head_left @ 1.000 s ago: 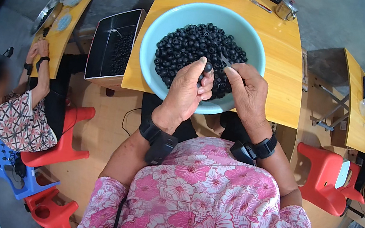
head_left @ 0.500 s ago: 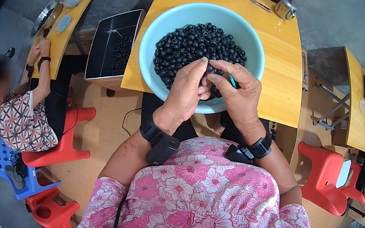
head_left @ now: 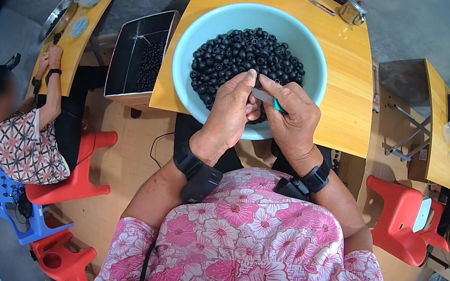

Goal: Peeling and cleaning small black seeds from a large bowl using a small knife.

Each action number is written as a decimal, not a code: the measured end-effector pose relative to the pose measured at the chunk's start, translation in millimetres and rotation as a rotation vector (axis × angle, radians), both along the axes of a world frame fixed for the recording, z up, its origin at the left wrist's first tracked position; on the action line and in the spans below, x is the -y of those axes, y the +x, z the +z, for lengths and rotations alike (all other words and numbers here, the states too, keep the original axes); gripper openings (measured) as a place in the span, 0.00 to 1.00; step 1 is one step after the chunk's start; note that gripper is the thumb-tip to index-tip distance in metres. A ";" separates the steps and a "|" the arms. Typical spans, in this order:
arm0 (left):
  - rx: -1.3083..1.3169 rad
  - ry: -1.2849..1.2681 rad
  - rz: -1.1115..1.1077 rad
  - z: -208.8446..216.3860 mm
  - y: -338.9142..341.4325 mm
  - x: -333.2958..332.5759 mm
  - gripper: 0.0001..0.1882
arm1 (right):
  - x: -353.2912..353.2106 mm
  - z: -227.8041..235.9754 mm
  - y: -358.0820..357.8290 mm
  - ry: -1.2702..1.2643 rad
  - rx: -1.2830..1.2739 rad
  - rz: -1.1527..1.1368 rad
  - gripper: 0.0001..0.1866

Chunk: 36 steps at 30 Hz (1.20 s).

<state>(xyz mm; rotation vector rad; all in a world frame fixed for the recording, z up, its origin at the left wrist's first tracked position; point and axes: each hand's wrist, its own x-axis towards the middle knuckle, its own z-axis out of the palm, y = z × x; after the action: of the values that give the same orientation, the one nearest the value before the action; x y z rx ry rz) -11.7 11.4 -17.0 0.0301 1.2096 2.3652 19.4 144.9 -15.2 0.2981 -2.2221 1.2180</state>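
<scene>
Mid-frame, over bowl (head_left: 187,49): our L hand (head_left: 226,109) pinches part-hidden blk bead (head_left: 257,79); our R hand (head_left: 296,116) pinches green-handled knife (head_left: 264,96).

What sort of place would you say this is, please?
Probably a small workshop: a pale blue basin of black bead-like pieces stands on a yellow table, and another person sits at a separate table on the left.
</scene>
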 end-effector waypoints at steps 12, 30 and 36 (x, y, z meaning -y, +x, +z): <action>0.136 0.166 0.090 1.4 -2.4 8.9 0.12 | -11.7 5.8 7.8 -0.216 0.070 -0.060 0.11; -1.016 -1.287 -0.313 -7.7 -36.3 22.0 0.10 | -17.7 -0.3 7.3 -0.680 0.266 -0.021 0.07; -1.047 -1.429 -0.389 -7.7 -32.4 14.4 0.10 | -17.9 -0.3 6.7 -0.674 0.243 -0.018 0.06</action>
<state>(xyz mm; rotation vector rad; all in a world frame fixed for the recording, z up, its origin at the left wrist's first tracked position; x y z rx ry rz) -44.0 -2.9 -24.7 0.9620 2.7080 0.6293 26.0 162.9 -15.5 -0.1462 -1.8449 1.9793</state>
